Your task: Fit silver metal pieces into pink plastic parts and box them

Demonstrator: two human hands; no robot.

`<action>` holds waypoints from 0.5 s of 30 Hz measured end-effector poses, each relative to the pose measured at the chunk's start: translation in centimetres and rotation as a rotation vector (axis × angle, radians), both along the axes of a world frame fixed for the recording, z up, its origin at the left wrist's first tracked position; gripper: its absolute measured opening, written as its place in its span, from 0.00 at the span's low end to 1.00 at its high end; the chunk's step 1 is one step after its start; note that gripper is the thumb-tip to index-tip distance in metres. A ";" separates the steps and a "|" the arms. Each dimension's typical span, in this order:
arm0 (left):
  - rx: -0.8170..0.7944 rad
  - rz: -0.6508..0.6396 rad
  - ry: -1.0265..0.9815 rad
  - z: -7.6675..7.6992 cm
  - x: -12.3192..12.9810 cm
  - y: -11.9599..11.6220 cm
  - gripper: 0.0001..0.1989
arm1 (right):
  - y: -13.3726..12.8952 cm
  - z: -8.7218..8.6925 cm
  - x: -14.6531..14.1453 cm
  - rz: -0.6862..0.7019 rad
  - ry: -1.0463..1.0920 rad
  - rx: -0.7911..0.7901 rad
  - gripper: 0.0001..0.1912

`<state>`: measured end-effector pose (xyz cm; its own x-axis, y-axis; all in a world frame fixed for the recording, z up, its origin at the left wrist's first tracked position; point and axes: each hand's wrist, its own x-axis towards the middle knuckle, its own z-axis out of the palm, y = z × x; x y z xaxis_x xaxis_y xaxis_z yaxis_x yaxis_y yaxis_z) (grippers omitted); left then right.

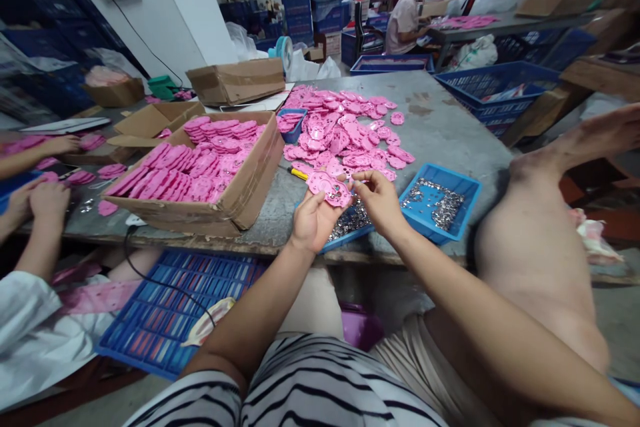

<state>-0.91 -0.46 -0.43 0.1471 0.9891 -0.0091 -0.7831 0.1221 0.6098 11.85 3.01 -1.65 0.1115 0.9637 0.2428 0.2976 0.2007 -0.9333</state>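
Note:
My left hand (316, 221) is closed around the lower edge of a pink plastic piece (327, 187), which has holes and a shaped outline. At that piece's right edge, my right hand (379, 197) has its thumb and fingers pinched together; whatever is between the fingertips is too small to make out. Under both hands lies a blue tray (345, 241) of small shiny metal parts (353, 220), partly hidden by them. A second blue tray (467, 210) with similar metal parts stands to the right. Just behind the held piece, a yellow handle (299, 174) shows on the table.
Loose pink pieces (345, 123) are heaped on the grey table (425, 127). A cardboard box (240, 203) on the left holds stacked pink pieces. At far left a co-worker's hands (50, 203) show. My bare leg (530, 267) rises on the right. A blue crate (145, 347) sits below the table.

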 end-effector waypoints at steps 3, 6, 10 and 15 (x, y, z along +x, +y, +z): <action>-0.038 0.015 0.066 -0.1 -0.6 0.2 0.26 | 1.0 -0.4 0.4 0.035 -0.238 -0.147 0.05; -0.033 0.049 0.137 -0.2 -1.2 0.4 0.30 | 1.2 -0.4 0.2 0.234 -0.707 -0.257 0.05; -0.055 0.126 0.206 -0.3 -1.8 0.5 0.30 | 0.8 -0.1 -0.9 0.385 -1.084 -0.278 0.13; -0.055 0.166 0.278 -0.4 -2.1 0.7 0.30 | 0.8 0.3 -1.8 0.432 -1.214 -0.322 0.18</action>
